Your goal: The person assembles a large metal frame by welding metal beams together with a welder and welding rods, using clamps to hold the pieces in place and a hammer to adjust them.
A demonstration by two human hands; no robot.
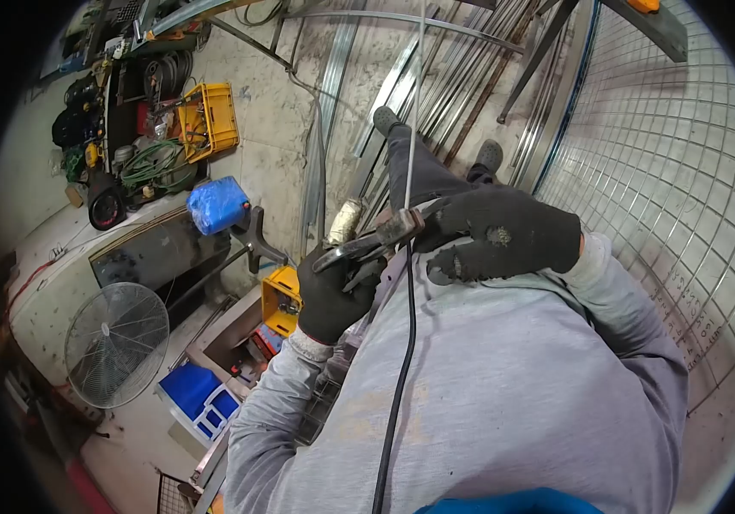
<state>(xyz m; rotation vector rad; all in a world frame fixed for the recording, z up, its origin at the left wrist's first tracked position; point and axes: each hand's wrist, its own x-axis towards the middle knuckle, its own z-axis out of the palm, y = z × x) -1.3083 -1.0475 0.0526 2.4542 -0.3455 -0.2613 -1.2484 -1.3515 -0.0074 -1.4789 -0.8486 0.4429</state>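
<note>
My left hand, in a black glove, is closed on the metal handles of a plier-like tool. At the tool's head is a rusty, block-shaped metal piece. My right hand, also in a black glove with a worn patch on its back, is curled against that piece from the right; what its fingers grip is hidden. A cord runs up over my grey shirt, black below and pale above, and passes by the tool's head. A pale, wrapped cylinder shows just above my left hand.
Metal bars lie on the floor around my feet. Wire mesh stands at the right. At the left are a round fan, a blue wrapped object on a metal stand, a yellow crate and a green hose.
</note>
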